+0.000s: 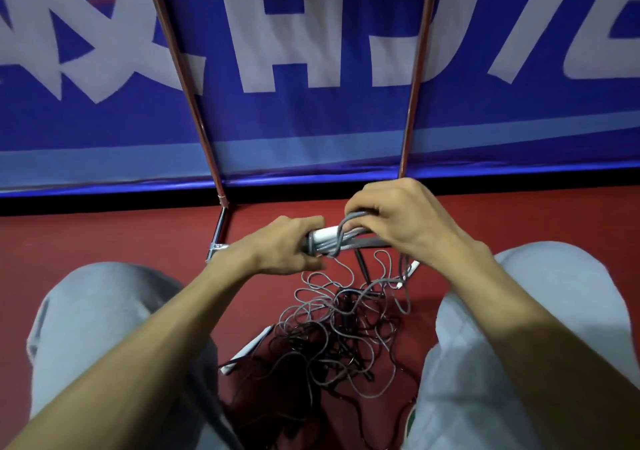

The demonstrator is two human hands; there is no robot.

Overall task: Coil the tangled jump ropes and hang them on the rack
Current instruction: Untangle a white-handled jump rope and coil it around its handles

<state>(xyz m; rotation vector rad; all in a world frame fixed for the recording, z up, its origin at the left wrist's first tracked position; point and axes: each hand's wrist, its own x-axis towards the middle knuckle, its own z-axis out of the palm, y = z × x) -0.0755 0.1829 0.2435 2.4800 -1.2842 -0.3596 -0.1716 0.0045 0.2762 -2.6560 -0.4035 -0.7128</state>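
Down between the knees [114, 318], tangled ropes [343, 328] lie on the red floor [104, 235]. Above them, the left hand [287, 245] grips one end of a coiled grey rope [332, 240], and the right hand [398, 221] curls round the other end. Beyond, the rack [415, 79] stands against a blue banner [311, 120].

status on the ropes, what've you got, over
Left hand grips grey rope bundle, right hand pinches its cord. Tangled pile on floor below. Rack ahead, bundle not yet hung.
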